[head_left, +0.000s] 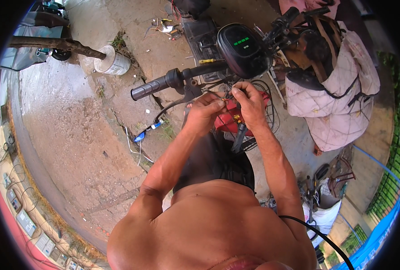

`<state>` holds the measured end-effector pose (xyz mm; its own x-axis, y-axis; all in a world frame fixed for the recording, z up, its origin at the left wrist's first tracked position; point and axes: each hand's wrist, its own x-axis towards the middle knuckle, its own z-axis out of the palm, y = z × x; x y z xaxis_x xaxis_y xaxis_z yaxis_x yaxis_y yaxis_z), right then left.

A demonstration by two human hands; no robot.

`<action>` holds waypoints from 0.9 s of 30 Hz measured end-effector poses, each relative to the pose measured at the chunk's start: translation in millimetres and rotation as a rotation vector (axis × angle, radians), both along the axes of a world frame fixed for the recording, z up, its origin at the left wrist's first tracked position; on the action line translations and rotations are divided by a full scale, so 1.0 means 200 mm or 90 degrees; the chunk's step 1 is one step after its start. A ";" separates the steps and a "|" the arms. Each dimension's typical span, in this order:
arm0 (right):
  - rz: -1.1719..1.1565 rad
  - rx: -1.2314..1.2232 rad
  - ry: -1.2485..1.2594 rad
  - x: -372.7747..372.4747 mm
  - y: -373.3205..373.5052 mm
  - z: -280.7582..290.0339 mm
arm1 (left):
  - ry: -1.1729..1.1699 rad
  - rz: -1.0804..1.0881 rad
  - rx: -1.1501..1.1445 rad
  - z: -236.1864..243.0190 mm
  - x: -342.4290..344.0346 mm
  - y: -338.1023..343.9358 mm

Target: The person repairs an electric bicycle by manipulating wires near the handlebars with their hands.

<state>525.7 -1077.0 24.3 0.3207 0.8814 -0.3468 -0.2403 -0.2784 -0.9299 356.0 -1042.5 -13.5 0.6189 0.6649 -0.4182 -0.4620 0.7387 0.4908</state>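
Note:
My left hand (205, 112) and my right hand (250, 104) meet just behind the handlebar of an electric two-wheeler, both with fingers pinched. Between their fingertips run thin wires (224, 99), some orange and some dark; their ends are too small to make out. Above them stands the black display unit (242, 50), lit with green marks. The left handlebar grip (149, 88) and brake lever stick out beside my left hand. Below the wires lies a red object (228, 120), partly hidden by my hands, near a black wire basket (250, 143).
A yellow-handled screwdriver (207, 60) lies beyond the handlebar. Wire scraps (166, 27) litter the concrete. Left stands a white bucket (114, 63) holding a wooden pole (58, 43). A pale quilted cover (321, 105) drapes another vehicle at right. A blue-and-white tube (146, 130) lies on the ground.

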 end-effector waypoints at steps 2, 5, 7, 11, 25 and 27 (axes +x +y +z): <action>-0.002 -0.002 0.004 0.00 0.00 0.00 | 0.013 0.007 0.025 -0.03 0.00 -0.01; 0.000 -0.007 0.004 0.00 -0.01 0.00 | 0.021 -0.002 -0.010 -0.02 0.01 -0.03; 0.005 -0.009 0.000 0.00 -0.01 0.00 | 0.011 0.011 -0.008 0.00 0.02 -0.04; 0.017 -0.011 -0.006 0.01 -0.02 -0.01 | 0.006 0.053 0.008 0.01 0.05 -0.05; -0.004 -0.006 0.064 0.02 -0.03 -0.02 | 0.148 0.015 0.010 0.09 0.05 -0.02; -0.001 -0.020 0.067 0.02 -0.03 -0.01 | 0.149 0.017 -0.002 0.09 0.05 -0.02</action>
